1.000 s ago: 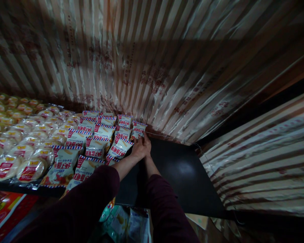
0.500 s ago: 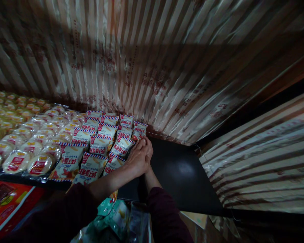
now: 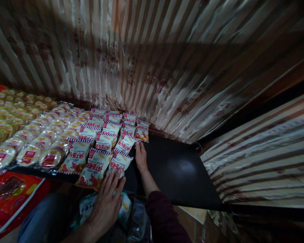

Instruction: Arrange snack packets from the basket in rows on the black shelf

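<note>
Rows of small white snack bags with red lettering and striped edges stand on a black shelf. My left hand is at the front edge, fingers stretched out, its fingertips at the lower part of a front bag. My right hand is beside the right side of the rows, its fingertips at the edge of a bag; its fingers are held together, and whether they grip the bag cannot be made out. Behind it, a single bag stands at the back right.
Left of the bags lie clear-wrapped round crackers, then yellowish packets. A red package is at the lower left. Green and white bags are below the shelf. Striped sheeting hangs behind; a wire runs along the shelf's back.
My hands, close together at the back right bag before, are now apart. The left has moved down and left to the front bags; the right has come slightly forward. The view has shifted slightly.
</note>
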`<state>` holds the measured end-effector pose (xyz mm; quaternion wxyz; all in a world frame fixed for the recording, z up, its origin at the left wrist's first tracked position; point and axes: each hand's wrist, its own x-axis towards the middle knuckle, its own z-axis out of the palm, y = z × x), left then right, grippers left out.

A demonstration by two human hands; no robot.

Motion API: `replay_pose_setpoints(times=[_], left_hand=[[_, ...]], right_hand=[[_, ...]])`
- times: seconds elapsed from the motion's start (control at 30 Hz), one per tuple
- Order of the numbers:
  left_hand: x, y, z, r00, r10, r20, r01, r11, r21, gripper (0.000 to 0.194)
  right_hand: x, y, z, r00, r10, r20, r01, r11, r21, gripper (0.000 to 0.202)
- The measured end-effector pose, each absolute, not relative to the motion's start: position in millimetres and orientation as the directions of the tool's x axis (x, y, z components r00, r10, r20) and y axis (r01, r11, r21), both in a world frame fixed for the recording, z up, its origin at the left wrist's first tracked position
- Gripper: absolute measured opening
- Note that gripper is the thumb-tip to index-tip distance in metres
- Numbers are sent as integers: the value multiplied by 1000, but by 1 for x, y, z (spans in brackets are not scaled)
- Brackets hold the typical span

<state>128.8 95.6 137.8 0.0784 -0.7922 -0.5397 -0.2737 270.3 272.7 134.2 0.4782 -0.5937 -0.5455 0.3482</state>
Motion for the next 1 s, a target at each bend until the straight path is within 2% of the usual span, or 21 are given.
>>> replay_pose_setpoints(times=[0.23, 0.5, 0.7, 0.9, 1.0], left_hand=[[132, 113, 131, 260, 805, 533, 910, -389, 143, 49], [134, 117, 137, 238, 785, 573, 896, -404, 182, 45], [127, 116, 141, 226, 803, 552, 910, -376, 175, 52], [121, 116, 133, 155, 846, 511, 907, -327, 266, 60], [122, 117, 130, 150, 848, 509, 912, -317, 259, 59]], right_hand=[[262, 281, 146, 154, 986, 66, 349, 8, -937, 54], [252, 298, 148, 146, 986, 77, 396, 13, -918, 57], [252, 300, 149, 149, 984, 101, 428, 27, -904, 57], [253, 302, 152, 138, 981, 135, 456, 58, -888, 55], [254, 308, 152, 101, 985, 141, 460, 79, -884, 53]])
